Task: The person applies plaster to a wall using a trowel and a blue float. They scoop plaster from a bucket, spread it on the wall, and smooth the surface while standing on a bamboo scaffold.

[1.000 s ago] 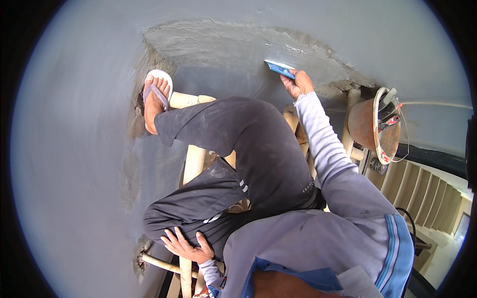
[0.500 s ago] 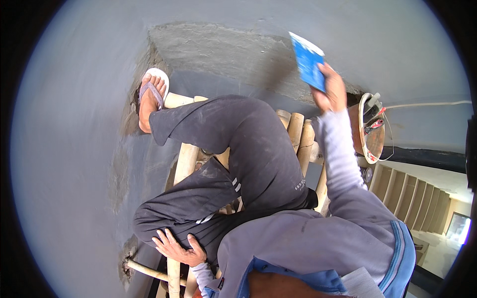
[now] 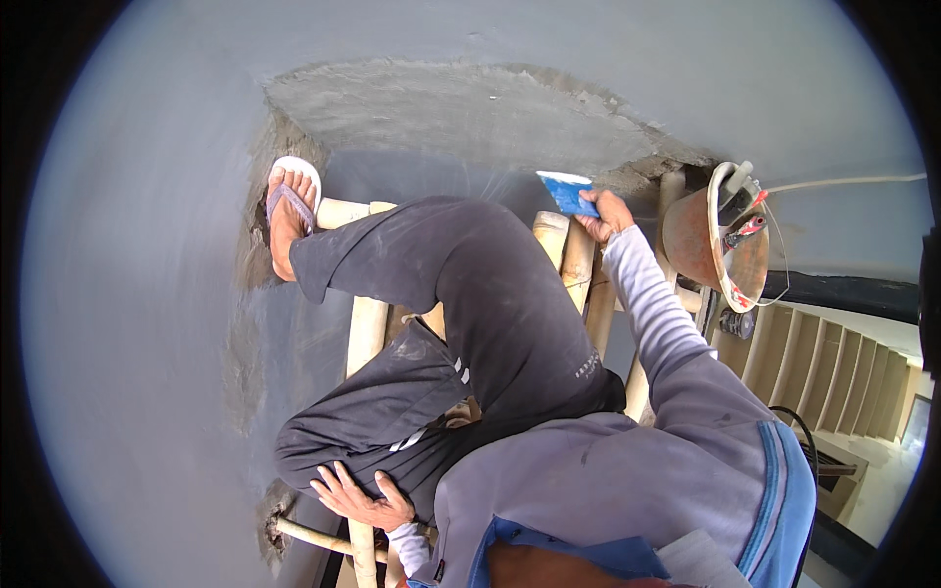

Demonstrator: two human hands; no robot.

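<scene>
My right hand [image 3: 610, 214] grips a blue plastic float [image 3: 567, 190] and presses it flat against the grey wall, just below a rough patch of fresh plaster [image 3: 470, 113]. Resting on my bent left thigh is my left hand [image 3: 358, 498], fingers spread and holding nothing. I sit on a bamboo scaffold [image 3: 365, 333] in dark trousers [image 3: 470, 294], with one foot in a white sandal [image 3: 290, 211] against the wall.
An orange bucket [image 3: 711, 245] with tools in it hangs at the right of the scaffold, a thin cord running off from it. Below at the lower right a stairway [image 3: 833, 372] shows. Bamboo poles [image 3: 578, 260] cross under my legs.
My right hand lifted the blue float off the wall, tilting it up, then brought it back down flat onto the wall, lower than a second ago. My left hand stayed on the thigh.
</scene>
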